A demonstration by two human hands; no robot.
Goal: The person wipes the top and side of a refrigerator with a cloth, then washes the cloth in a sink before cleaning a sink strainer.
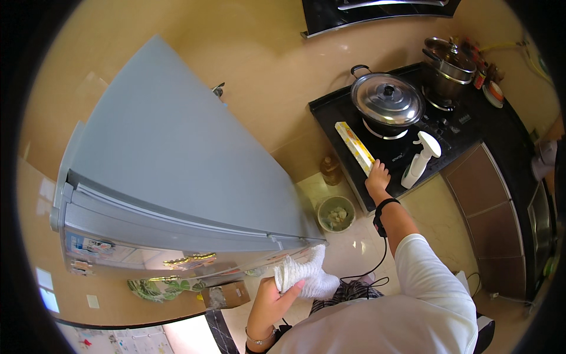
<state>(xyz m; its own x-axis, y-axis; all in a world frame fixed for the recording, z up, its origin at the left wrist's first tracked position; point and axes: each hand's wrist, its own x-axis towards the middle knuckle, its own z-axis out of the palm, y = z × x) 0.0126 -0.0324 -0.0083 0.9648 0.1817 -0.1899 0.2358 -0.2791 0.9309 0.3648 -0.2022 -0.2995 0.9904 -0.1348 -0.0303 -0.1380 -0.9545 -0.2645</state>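
Note:
My left hand [272, 298] grips a bunched white cloth [305, 276] beside the front of the fridge, low in the view. My right hand [378, 176] reaches to the near end of a long, narrow yellow and white box [355, 148] lying along the left part of the black stovetop [325, 105]; the fingers are closed around that end. Right of this hand stands a white spray bottle [418, 166] at the counter's front edge. Behind it, a lidded steel wok [388, 99] rests on the burner.
A tall grey fridge [177, 141] fills the left. Between it and the counter are a waste bin [336, 214] and a brown bottle [330, 171] on the floor. A lidded steamer pot [449, 66] and condiments stand at the back right. A range hood [376, 13] hangs above.

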